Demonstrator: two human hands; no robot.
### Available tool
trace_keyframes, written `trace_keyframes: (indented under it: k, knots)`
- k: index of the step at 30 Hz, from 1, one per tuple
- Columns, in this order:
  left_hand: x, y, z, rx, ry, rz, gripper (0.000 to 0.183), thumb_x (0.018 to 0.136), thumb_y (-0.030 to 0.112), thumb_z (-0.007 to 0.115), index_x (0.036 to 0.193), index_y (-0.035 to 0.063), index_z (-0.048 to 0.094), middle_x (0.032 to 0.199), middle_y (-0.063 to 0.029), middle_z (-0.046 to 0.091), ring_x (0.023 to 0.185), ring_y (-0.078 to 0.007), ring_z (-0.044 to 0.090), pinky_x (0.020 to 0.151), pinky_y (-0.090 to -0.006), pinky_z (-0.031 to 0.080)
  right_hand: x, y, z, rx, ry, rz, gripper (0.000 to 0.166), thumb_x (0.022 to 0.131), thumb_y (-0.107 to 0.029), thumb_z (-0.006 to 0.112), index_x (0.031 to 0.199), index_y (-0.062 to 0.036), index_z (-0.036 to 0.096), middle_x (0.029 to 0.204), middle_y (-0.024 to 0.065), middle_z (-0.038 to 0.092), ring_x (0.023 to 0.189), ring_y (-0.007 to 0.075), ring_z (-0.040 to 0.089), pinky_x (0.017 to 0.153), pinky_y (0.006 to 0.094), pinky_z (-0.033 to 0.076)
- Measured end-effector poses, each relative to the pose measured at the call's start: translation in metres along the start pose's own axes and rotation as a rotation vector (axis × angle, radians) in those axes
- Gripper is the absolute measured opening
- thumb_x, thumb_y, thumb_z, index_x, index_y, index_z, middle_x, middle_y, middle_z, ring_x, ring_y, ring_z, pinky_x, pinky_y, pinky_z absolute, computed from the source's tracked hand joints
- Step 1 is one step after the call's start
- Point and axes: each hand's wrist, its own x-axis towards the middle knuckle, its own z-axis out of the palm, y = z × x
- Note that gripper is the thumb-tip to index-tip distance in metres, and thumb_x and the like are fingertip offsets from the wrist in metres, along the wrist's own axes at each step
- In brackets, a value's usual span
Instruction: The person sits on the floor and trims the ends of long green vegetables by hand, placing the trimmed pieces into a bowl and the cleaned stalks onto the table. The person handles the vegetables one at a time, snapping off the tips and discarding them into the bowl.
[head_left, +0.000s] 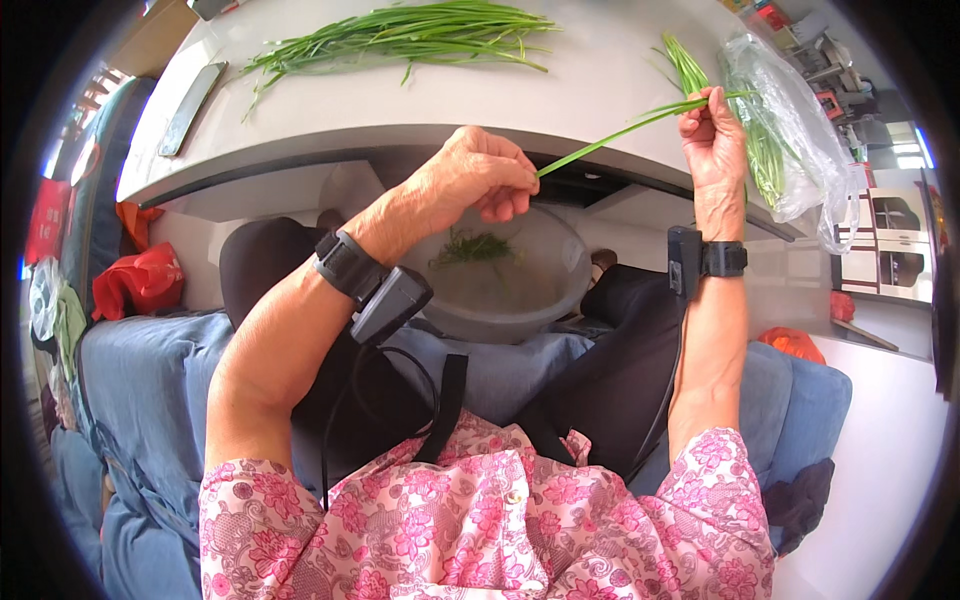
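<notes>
My left hand (484, 172) pinches one end of a slim bunch of green Chinese chives (607, 141), out past the table's front edge. My right hand (714, 142) grips the other end over the right side of the table, so the stalks run taut and slanting between both hands. Just behind my right hand lies a bundle of chives (682, 64). More stalks show in and under a clear plastic bag (810, 127) to its right. Below my left hand, a grey basin (517, 319) between my knees holds loose green scraps (476, 247).
A large heap of chives (420, 34) lies along the far part of the white table (450, 101). A phone (193, 109) rests at the table's left end. I sit on a blue-covered sofa (150, 375), with a red bag (142, 281) at the left. A cable hangs from each wrist device.
</notes>
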Motion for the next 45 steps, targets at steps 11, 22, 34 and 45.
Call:
trace_keyframes:
  k: [11, 22, 34, 45]
  knots:
    - [0.002, -0.010, 0.002, -0.027, 0.140, -0.115, 0.019, 0.080, 0.015, 0.060, 0.068, -0.0004, 0.062, 0.058, -0.0060, 0.058, 0.046, -0.0106, 0.051, 0.042, -0.0226, 0.038, -0.010, 0.002, 0.018, -0.146, -0.007, -0.135, 0.020, 0.089, -0.021, 0.064, 0.089, -0.0007, 0.064, 0.076, 0.0078, 0.065, 0.064, 0.0153, 0.063, 0.056, 0.0275, 0.056]
    - [0.006, -0.025, -0.002, 0.641, 0.103, 0.075, 0.013, 0.077, 0.008, 0.061, 0.078, -0.0038, 0.066, 0.061, -0.0075, 0.061, 0.053, -0.0126, 0.060, 0.050, -0.0267, 0.047, -0.028, 0.008, 0.044, -0.312, -0.272, 0.028, 0.029, 0.093, -0.030, 0.056, 0.091, -0.0015, 0.062, 0.086, 0.0097, 0.064, 0.084, 0.0202, 0.063, 0.076, 0.0333, 0.051]
    - [0.006, -0.026, 0.002, 0.861, 0.179, 0.286, 0.016, 0.079, 0.011, 0.057, 0.082, -0.0022, 0.067, 0.072, -0.0167, 0.064, 0.071, -0.0315, 0.062, 0.066, -0.0375, 0.051, -0.036, 0.016, 0.060, -0.357, -0.396, 0.139, 0.039, 0.091, -0.028, 0.061, 0.114, 0.0037, 0.059, 0.080, 0.0092, 0.066, 0.075, 0.0183, 0.065, 0.071, 0.0304, 0.054]
    - [0.000, 0.009, 0.005, 0.342, 0.223, 0.158, 0.020, 0.086, 0.017, 0.058, 0.083, -0.0014, 0.065, 0.073, -0.0039, 0.064, 0.058, -0.0075, 0.057, 0.049, -0.0215, 0.042, -0.047, 0.028, 0.083, -0.408, -0.437, 0.278, 0.058, 0.088, -0.030, 0.064, 0.129, 0.0061, 0.044, 0.080, 0.0112, 0.066, 0.073, 0.0188, 0.065, 0.064, 0.0274, 0.052]
